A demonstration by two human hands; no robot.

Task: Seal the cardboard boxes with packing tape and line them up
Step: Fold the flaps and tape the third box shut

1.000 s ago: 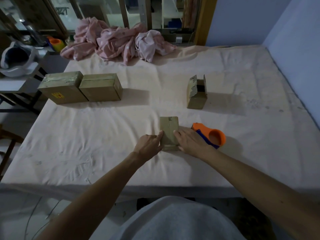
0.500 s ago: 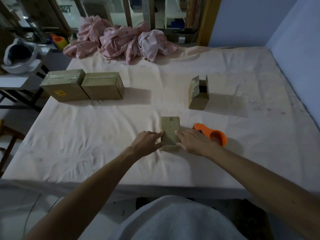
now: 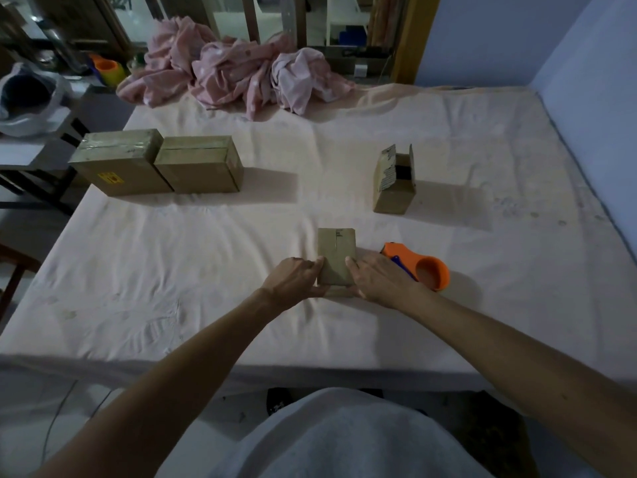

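Small box (image 3: 336,257) | left hand (image 3: 296,281), right hand (image 3: 379,281) clasp its opposite sides | advice: squeeze flaps flush, seam closed, before taping | tape dispenser (image 3: 417,267) just beyond right hand

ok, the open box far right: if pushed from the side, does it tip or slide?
It could tip sideways if pushed high: the open box looks narrow across. Its raised flaps look bendy, so they are poor grip points. The wrinkled sheet may drag it.
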